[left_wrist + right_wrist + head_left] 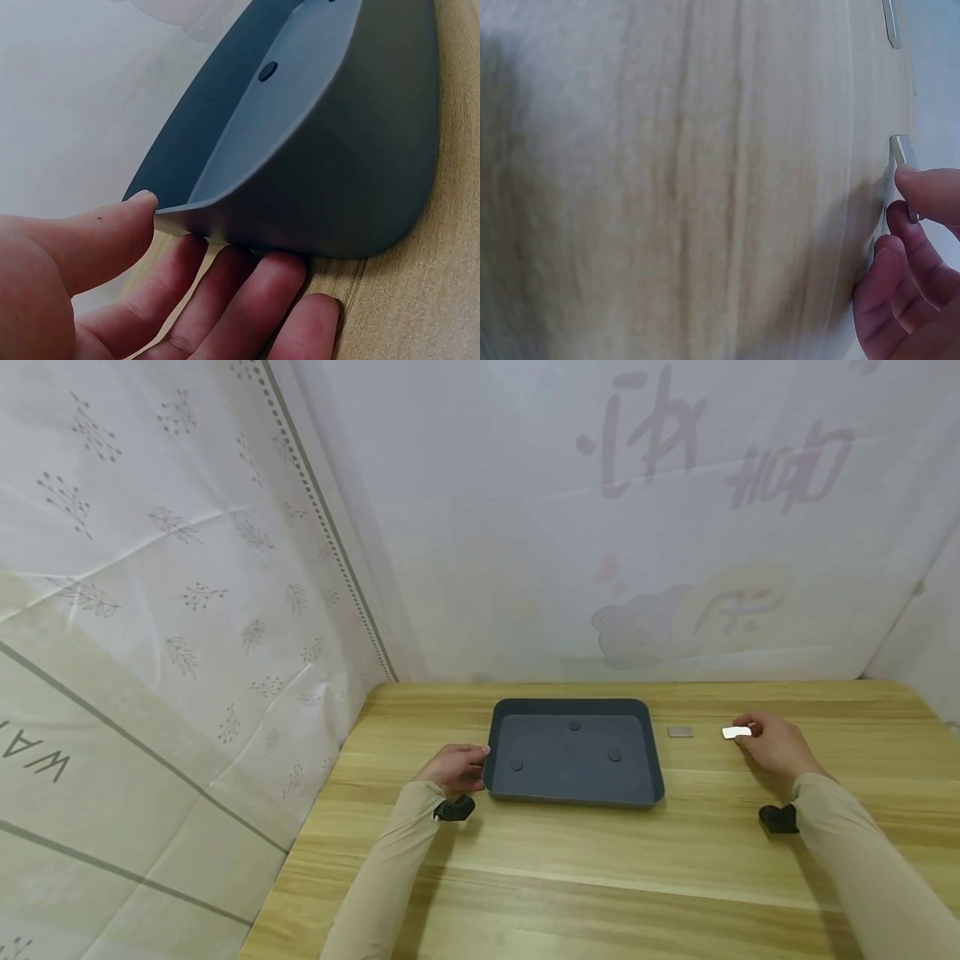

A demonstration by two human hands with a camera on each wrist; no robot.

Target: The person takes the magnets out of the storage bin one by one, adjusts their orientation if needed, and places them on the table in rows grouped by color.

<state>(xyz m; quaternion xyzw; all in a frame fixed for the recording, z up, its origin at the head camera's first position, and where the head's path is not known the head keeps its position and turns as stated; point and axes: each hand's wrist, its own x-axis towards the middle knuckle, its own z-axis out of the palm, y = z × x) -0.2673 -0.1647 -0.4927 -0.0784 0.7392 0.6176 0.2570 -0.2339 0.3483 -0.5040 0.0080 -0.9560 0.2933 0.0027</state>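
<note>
Left hand: left hand point(456, 766) sits at the left short wall of the dark grey tray point(573, 797). In the left wrist view the thumb point(112, 225) rests on the rim corner and the fingers point(247, 289) lie nearly straight along the outer wall, low against the worktop point(570, 877). Grip is spread and bracing, not curled round the rim.

Tray: shallow, rounded corners, flat on the worktop, centred between the two hands. Three small round dark studs point(615, 756) on its floor; whether loose or moulded in, cannot tell.

Second plate: small grey flat metal piece point(680, 732) lies on the worktop just right of the tray's far right corner, untouched, near the right hand but apart from it.

Right hand: right hand point(772, 743) is well to the right of the tray. The right wrist view shows thumb and fingertips point(922, 191) pinching a thin bright metal plate point(902, 161) by its edges; the plate is tilted up on edge at the worktop, and whether its lower edge still touches the surface cannot be told.

Handling note (judgement): the plate is thin and smooth, so it will likely slip if squeezed on the faces; an edge pinch with the thumb opposite two fingers looks safest. The left brace should stay low on the wall so the tray does not slide when anything meets it.
</note>
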